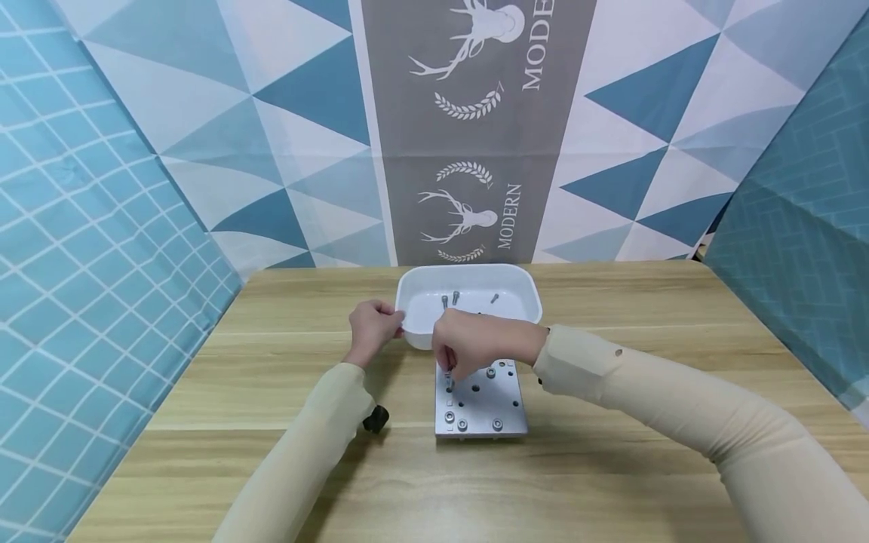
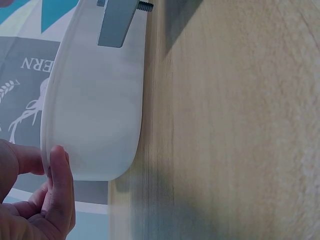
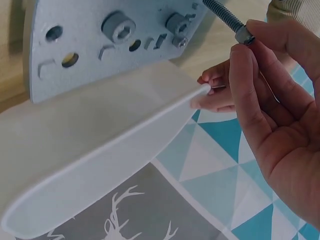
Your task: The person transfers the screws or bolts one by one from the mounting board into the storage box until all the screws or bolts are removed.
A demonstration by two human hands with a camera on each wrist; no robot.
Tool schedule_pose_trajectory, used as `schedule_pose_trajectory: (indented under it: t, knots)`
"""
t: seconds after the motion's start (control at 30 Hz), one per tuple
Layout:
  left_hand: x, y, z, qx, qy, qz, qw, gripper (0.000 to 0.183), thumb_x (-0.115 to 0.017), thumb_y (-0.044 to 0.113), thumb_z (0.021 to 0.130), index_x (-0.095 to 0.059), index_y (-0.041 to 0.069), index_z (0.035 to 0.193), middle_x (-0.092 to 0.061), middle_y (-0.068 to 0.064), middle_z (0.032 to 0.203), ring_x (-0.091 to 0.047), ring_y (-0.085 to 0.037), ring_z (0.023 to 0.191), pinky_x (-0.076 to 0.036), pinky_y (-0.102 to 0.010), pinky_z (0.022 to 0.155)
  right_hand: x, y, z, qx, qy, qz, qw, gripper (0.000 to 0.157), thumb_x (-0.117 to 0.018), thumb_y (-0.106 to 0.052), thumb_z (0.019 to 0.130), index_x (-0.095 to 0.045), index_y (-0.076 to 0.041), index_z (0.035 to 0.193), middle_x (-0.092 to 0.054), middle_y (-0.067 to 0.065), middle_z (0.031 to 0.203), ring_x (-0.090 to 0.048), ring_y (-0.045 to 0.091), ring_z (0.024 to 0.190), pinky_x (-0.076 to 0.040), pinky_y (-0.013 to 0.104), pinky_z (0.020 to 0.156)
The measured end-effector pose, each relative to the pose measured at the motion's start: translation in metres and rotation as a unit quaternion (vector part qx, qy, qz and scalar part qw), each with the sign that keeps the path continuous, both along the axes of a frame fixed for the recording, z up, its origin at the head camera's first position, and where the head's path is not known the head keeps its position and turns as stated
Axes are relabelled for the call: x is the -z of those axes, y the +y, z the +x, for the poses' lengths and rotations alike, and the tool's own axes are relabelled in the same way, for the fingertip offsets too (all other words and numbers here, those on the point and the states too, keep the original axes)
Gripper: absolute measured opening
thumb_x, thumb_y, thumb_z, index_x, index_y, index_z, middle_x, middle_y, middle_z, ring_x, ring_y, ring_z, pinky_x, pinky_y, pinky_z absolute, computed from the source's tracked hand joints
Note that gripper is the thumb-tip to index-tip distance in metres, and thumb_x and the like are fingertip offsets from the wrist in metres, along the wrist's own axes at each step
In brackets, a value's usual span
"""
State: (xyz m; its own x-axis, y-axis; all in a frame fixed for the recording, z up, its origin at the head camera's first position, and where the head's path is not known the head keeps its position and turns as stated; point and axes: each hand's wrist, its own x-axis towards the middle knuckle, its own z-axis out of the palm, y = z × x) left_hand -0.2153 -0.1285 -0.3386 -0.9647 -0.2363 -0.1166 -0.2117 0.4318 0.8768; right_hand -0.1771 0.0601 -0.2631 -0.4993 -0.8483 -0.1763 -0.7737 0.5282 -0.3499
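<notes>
My left hand [image 1: 372, 328] pinches the left rim of a white plastic tray [image 1: 468, 275] between thumb and fingers; the left wrist view shows this grip close up. Over the left side of a grey metal plate [image 1: 478, 411], my right hand [image 1: 468, 339] holds a socket head bolt [image 3: 225, 17] by its head, the threaded shank pointing away from the fingertips. Several other bolts [image 3: 119, 27] stand in the plate, and some of its holes show no bolt. A few loose bolts [image 1: 455, 297] lie inside the tray, just behind the plate.
Both things stand on a wood-grain table [image 1: 305, 452]. A patterned cloth [image 1: 468, 136] hangs behind the table's far edge, with blue coverings [image 1: 81, 226] at the sides. A small black object [image 1: 376, 418] sits by the left sleeve.
</notes>
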Motion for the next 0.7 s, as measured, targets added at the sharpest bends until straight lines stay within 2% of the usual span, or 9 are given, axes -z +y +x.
schedule_pose_trajectory:
  t: [0.2, 0.47, 0.7]
  knots:
    - [0.0, 0.0, 0.001, 0.002, 0.005, 0.001, 1.0, 0.013, -0.066, 0.01, 0.086, -0.064, -0.002, 0.089, -0.062, -0.009, 0.079, -0.06, -0.007, 0.054, -0.056, -0.018, 0.056, -0.007, 0.002, -0.003, 0.024, -0.003, 0.013, 1.0, 0.011, -0.076, -0.003, 0.072, -0.076, -0.01, 0.08, -0.071, -0.001, 0.074, -0.061, 0.003, 0.063, -0.053, 0.015, 0.061]
    - [0.002, 0.001, 0.003, 0.0, 0.006, 0.007, 1.0, 0.011, -0.066, 0.009, 0.085, -0.063, -0.002, 0.087, -0.061, -0.009, 0.076, -0.069, -0.017, 0.062, -0.059, -0.024, 0.061, -0.014, 0.011, -0.015, 0.012, 0.025, 0.022, 0.999, 0.009, -0.075, -0.002, 0.07, -0.076, -0.009, 0.076, -0.072, 0.0, 0.072, -0.061, 0.004, 0.062, -0.052, 0.015, 0.059]
    - [0.003, 0.001, 0.002, -0.004, 0.014, 0.005, 0.9999, 0.011, -0.066, 0.009, 0.085, -0.063, -0.002, 0.087, -0.062, -0.01, 0.077, -0.067, -0.014, 0.06, -0.062, -0.032, 0.068, -0.024, 0.018, -0.03, 0.023, 0.036, 0.045, 0.998, 0.01, -0.075, -0.003, 0.07, -0.075, -0.013, 0.071, -0.071, -0.002, 0.07, -0.06, 0.006, 0.06, -0.052, 0.017, 0.056]
